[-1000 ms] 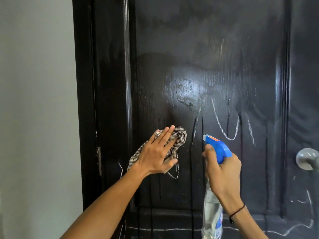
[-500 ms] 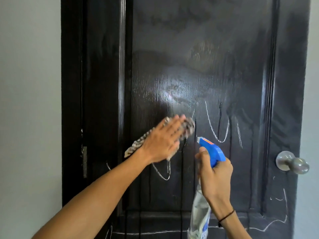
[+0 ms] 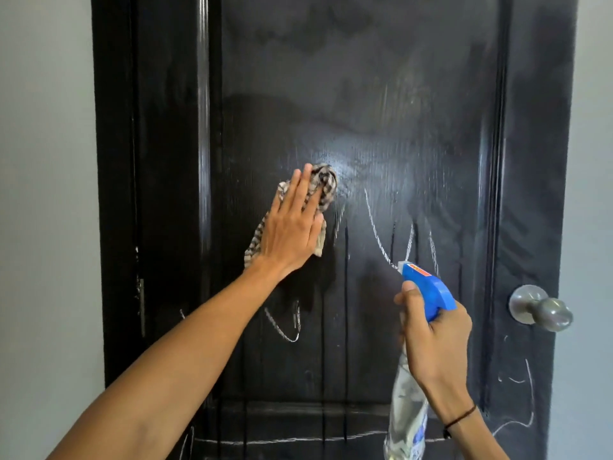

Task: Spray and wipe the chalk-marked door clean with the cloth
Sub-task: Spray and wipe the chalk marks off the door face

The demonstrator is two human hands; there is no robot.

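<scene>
Head view: left hand (image 3: 292,227) presses cloth (image 3: 323,187) flat-fingered against door (image 3: 381,94); right hand (image 3: 434,340) grips spray bottle (image 3: 428,290).

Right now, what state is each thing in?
door: shut, wet with drip streaks, chalk marks left
cloth: bunched, pressed flat to the door
left hand: fingers straight, pressing the cloth
spray bottle: upright, nozzle aimed at the door
right hand: gripping the bottle
door knob: untouched
</scene>
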